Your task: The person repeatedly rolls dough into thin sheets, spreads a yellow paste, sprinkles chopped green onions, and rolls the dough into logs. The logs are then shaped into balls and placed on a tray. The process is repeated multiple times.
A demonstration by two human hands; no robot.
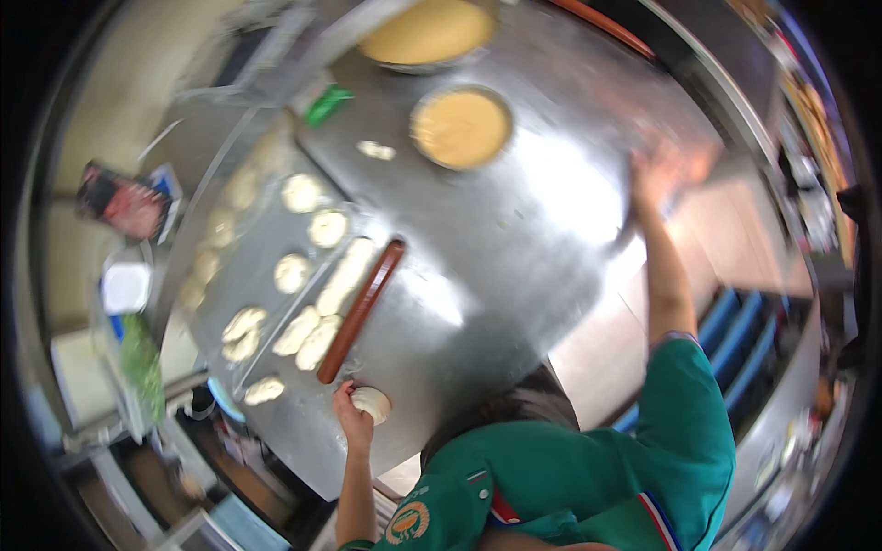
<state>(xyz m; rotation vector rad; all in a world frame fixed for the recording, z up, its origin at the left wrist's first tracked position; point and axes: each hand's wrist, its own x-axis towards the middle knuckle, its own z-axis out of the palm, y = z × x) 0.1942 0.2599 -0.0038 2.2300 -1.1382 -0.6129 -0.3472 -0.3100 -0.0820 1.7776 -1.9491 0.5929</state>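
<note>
My left hand (352, 410) is at the near edge of the steel table (501, 294), its fingers curled against a pale, round piece of dough (372, 405). Just beyond that hand lies a reddish-brown rolling pin (363, 312), slanting away from me. Left of the pin, a long strip of dough (346, 275) and shorter oval pieces (318, 343) rest on the metal. My right hand (660, 174) is stretched out over the table's right edge, smeared by motion. Its fingers, and whether they hold anything, cannot be made out.
Several round dough pieces (301, 193) lie farther left, on a greyish surface. A metal bowl (459, 167) of yellow batter stands at the far side, with a larger yellow-filled bowl (427, 66) behind it. Near them are a green packet (328, 105) and dough scraps (376, 150). Blue-edged racks (740, 344) stand right.
</note>
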